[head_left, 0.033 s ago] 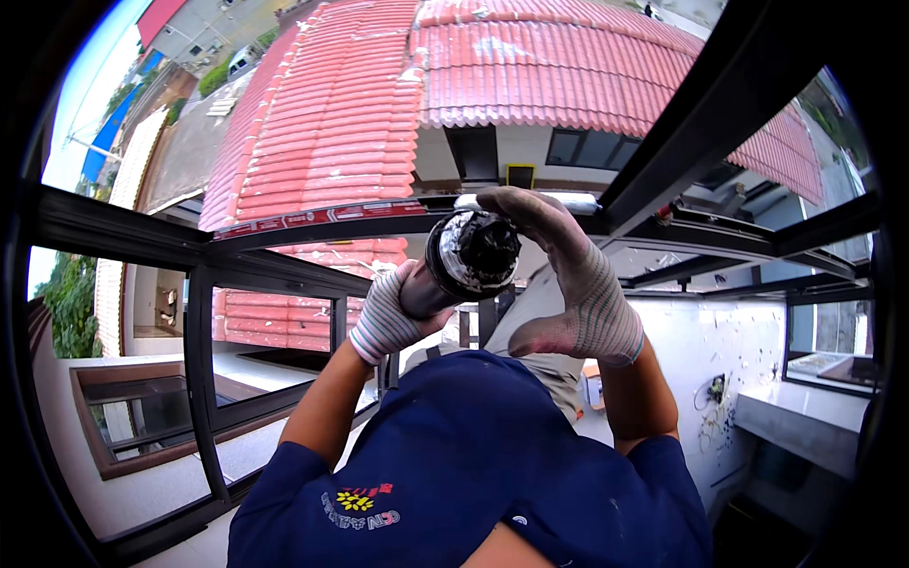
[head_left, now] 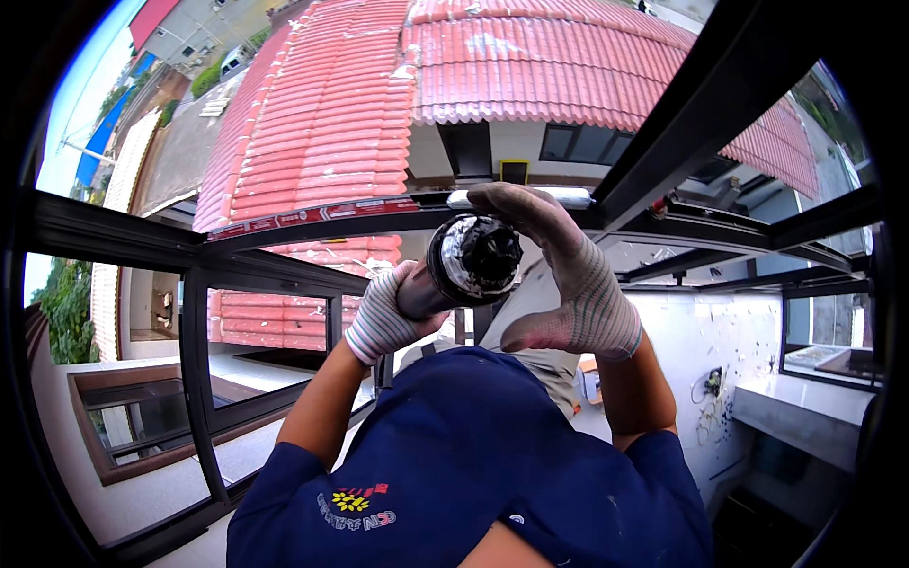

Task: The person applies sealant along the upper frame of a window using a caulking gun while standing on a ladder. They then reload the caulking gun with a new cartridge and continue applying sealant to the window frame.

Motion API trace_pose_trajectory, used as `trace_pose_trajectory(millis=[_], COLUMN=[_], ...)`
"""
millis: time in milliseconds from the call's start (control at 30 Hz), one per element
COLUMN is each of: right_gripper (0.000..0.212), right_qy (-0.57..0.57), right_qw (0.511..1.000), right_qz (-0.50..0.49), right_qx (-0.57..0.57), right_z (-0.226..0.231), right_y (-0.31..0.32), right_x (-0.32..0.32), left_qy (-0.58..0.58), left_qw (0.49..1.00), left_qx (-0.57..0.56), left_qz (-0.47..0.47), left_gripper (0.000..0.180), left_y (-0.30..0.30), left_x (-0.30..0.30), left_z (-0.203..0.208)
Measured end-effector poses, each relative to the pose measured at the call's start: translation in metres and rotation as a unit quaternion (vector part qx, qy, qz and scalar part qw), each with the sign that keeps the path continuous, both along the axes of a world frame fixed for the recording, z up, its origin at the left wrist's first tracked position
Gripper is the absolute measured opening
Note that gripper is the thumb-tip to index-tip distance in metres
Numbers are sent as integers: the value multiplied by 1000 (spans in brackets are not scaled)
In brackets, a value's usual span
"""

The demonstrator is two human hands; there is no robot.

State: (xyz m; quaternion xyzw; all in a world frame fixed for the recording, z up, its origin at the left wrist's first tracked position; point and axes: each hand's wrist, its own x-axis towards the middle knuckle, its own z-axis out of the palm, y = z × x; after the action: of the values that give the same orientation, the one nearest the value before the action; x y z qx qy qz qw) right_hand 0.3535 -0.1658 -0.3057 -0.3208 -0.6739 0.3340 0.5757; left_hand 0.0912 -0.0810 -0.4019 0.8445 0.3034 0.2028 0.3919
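My left hand [head_left: 386, 315], in a striped knit work glove, is wrapped around a dark cylinder [head_left: 428, 289] that looks like a sealant gun barrel. Its end faces up and is smeared with black and white sealant [head_left: 483, 254]. My right hand [head_left: 568, 275], gloved and soiled on the fingers, curves beside that end. The thumb and fingers are spread wide, with nothing gripped between them. Behind the right fingertips, a white tube [head_left: 566, 197] lies along a dark frame rail, partly hidden by the hand.
Dark metal window frames [head_left: 198, 312] surround me, with a thick post [head_left: 663, 123] at the right. Red tiled roofs [head_left: 322, 114] lie beyond and below. A red-and-white taped strip [head_left: 312, 218] runs along the front rail. A pale ledge [head_left: 805, 417] juts out at the right.
The view has shifted very slightly. Both hands and the cylinder keep nearly the same pose.
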Motion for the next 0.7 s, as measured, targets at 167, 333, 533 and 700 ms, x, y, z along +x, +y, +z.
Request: trace_pose_trajectory(millis=[167,333,533,700], right_gripper=[98,83,74,71], right_qy=[-52,-82,-96,-91], right_qw=[998,996,995,995], right_qz=[-13,-15,-21,-25], right_qx=[17,-4,-30,-21], right_z=[4,14,18,11], right_y=[-6,-20,-26,-26], right_x=[8,15,19,25], left_qy=[-17,59,42,50], left_qw=[994,994,995,995], left_qx=[-106,-89,-78,-81], left_qz=[1,-16,-33,-40], left_gripper=[55,57,59,59], left_y=[-12,-13,-12,-14], left_x=[1,2,1,5], left_z=[2,20,12,12])
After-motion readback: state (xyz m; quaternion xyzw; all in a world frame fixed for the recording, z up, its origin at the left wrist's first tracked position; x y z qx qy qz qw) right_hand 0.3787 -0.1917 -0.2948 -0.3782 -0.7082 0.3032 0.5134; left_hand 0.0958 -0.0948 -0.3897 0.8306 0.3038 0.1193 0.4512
